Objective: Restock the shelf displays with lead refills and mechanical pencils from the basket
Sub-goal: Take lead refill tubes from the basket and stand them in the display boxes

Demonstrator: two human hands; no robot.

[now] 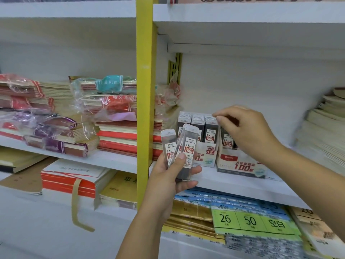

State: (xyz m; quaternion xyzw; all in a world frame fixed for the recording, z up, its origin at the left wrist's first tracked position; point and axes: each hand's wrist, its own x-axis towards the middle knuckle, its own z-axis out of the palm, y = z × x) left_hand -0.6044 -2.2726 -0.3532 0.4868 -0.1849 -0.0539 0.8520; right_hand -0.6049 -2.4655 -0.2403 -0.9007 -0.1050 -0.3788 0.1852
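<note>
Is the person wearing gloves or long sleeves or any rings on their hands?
No gloves: the left hand and right hand are both bare. No ring, watch or bracelet shows. The left arm and right arm are bare too, with no sleeve in view up to the picture's edge. The left thumbnail looks short and unpainted.
</note>
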